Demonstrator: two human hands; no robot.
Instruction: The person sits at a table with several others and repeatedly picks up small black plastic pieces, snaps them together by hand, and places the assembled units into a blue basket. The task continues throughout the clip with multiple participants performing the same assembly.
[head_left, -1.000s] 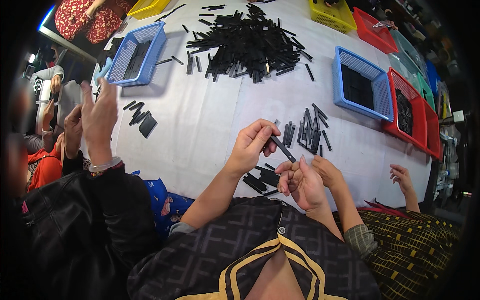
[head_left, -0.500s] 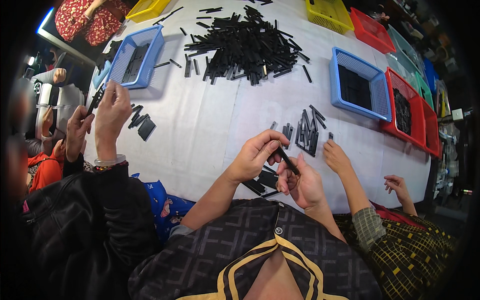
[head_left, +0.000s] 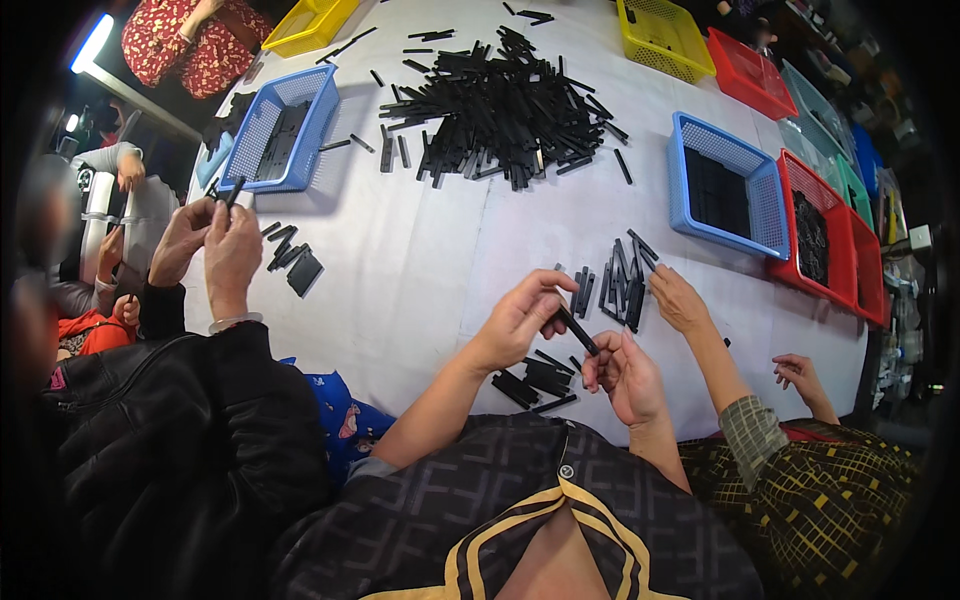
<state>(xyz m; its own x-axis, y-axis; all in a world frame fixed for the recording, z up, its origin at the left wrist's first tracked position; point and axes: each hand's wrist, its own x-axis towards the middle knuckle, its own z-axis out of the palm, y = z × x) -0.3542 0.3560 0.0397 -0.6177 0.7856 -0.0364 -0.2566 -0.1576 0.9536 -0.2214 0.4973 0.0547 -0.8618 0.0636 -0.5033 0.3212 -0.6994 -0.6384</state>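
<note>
At the far left, a co-worker in a black jacket (head_left: pixel 190 420) holds both hands raised, pinching a thin black strip beside a blue basket (head_left: pixel 275 130) that contains stacked black parts. A few loose black pieces (head_left: pixel 290 255) lie on the white table (head_left: pixel 420 230) just below that basket.

At centre, a large heap of black strips (head_left: pixel 500 100) covers the upper table. Below it, the person's left hand (head_left: pixel 520 320) is closed with thumb and fingers clamped on one end of a single black strip (head_left: pixel 577 331), which runs diagonally down to the right. The right hand (head_left: pixel 625 375) sits just beside it, fingers curled and touching the strip's lower end; whether it grips firmly cannot be told. A small stack of finished black pieces (head_left: pixel 535 380) lies on the table directly under both hands.

Judgement: the step in hand appears to be checking or fitting one strip held between both hands. The next move calls for a steady pinch at both ends and careful alignment, then placing the strip on the stack below.

To the right, another co-worker's hand (head_left: pixel 678 298) rests against a small cluster of strips (head_left: pixel 615 280). Further right stand a second blue basket (head_left: pixel 725 185) and a red basket (head_left: pixel 815 225), both holding black parts
</note>
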